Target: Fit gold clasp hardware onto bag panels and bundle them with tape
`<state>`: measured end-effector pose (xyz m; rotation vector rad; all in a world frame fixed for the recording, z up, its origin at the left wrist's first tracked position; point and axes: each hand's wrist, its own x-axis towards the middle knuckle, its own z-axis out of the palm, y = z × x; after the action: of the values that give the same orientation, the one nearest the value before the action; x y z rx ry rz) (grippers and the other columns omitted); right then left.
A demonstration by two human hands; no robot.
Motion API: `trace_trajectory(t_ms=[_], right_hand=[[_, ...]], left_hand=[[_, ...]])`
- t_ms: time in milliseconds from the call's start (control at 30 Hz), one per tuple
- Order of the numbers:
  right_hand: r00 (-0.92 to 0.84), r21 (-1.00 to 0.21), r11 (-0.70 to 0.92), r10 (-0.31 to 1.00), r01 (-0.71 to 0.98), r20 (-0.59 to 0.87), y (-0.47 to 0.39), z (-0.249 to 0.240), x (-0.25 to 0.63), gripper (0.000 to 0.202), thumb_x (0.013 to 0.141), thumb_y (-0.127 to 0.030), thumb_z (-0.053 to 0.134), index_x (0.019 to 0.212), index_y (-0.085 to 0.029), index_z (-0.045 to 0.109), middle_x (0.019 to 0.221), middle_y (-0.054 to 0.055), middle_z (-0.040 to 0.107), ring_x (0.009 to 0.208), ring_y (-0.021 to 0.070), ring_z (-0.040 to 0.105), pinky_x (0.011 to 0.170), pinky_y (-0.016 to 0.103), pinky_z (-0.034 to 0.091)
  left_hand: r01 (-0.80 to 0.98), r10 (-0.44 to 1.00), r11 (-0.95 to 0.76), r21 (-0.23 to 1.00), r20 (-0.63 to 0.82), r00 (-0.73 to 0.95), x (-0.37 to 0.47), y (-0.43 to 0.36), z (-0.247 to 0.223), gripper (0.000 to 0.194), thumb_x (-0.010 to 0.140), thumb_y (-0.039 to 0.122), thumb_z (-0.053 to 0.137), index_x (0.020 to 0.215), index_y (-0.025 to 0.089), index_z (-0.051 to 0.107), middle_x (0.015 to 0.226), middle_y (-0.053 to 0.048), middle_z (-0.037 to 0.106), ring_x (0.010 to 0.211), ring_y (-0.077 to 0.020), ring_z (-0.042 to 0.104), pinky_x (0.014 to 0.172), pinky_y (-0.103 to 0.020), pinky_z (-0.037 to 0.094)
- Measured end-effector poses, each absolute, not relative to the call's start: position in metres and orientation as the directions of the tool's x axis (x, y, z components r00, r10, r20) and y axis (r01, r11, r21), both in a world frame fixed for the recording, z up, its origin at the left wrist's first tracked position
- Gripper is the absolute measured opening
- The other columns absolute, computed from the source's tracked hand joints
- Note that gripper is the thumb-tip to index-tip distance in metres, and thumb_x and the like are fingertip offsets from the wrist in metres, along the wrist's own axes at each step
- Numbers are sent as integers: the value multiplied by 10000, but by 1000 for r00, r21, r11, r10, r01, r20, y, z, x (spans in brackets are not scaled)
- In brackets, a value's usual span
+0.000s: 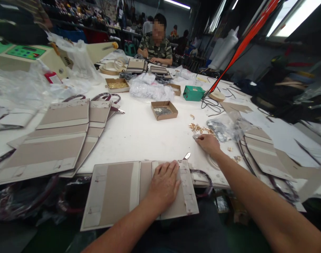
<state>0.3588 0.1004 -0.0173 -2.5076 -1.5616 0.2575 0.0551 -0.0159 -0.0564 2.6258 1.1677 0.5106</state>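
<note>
A beige bag panel [120,189] lies at the table's front edge, partly overhanging it, with a dark plastic-wrapped handle [209,181] at its right side. My left hand [165,182] rests flat on the panel's right half, its fingers extended. Farther right, my right hand [207,143] is on the table with its fingertips pressed together beside a pile of small gold metal pieces [198,128]. Whatever those fingers hold is too small to make out. Just beyond the panel's back edge a metal tab [187,155] sticks out.
Stacked panels [61,151] lie at left, more [265,151] at right. Behind are a cardboard box of metal pieces [164,110], a green box [193,93] and plastic bags [151,89]. A person in camouflage [156,49] sits across the table; a red strap [242,49] hangs at right.
</note>
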Motion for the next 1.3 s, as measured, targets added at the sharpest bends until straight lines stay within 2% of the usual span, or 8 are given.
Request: trace_trajectory(t_ms=[100,167,333,433,567,667,933,1300], right_hand=[[445,-280,-446,893,850,-69,105,-19,363,171,793,-346,759,882,-210,811,944,73,793,856,208,697,701,270,480],[444,-322,-451,890,832,-98,106,-14,364,147,769,-315,783,831,-182,794,826,67,777,736,182,681,639,255,474],[408,-444,-441,896,780,-174,74,19,348,147,799,-299,752,797,-152,745,539,8,648,464,127,575,488,231,432],[317,-585,-364,930,725,-186,23,35,323,187,765,-322,775,859,-164,741,576,-3,666,466,121,578,479,225,428],[180,-757,-354,935,550,-307,-47,29,279,390,782,-366,723,1129,-190,751,714,-11,713,506,115,587,512,233,457],[165,-760,-418,906,498,-391,-74,12,255,440,809,-407,678,1177,-178,752,646,-23,668,504,134,581,536,260,481],[191,-728,-399,915,557,-355,-76,-1,242,342,794,-385,657,1054,-180,742,687,-10,709,498,152,612,563,284,500],[192,-665,-360,930,654,-315,-75,-6,244,259,818,-370,649,1000,-199,721,660,-24,704,528,162,631,574,282,477]], left_hand=[[669,750,-655,352,199,630,56,-16,-53,534,1045,368,468,1551,198,437,1610,-63,476,1410,-295,444,1180,-481,325],[669,752,-652,357,186,633,56,-16,-52,542,1042,367,468,1555,198,428,1617,-66,465,1416,-296,436,1177,-476,324],[675,760,-642,364,186,622,57,-17,-51,539,1043,376,462,1548,188,438,1613,-62,469,1418,-293,422,1183,-472,313],[671,760,-643,369,196,620,58,-18,-51,536,1042,381,463,1544,193,445,1611,-60,473,1412,-296,424,1173,-479,325],[670,758,-648,364,215,616,59,-19,-52,546,1033,380,487,1547,204,436,1602,-72,480,1421,-298,421,1176,-482,326],[671,756,-652,354,228,614,59,-19,-52,544,1030,373,490,1544,204,436,1596,-77,486,1421,-297,419,1174,-479,330],[671,755,-653,351,239,611,58,-22,-53,541,1024,373,496,1532,193,453,1599,-75,480,1410,-302,422,1169,-478,330],[665,756,-651,366,232,612,59,-22,-52,538,1027,363,484,1537,195,448,1602,-77,475,1416,-298,418,1168,-480,328]])
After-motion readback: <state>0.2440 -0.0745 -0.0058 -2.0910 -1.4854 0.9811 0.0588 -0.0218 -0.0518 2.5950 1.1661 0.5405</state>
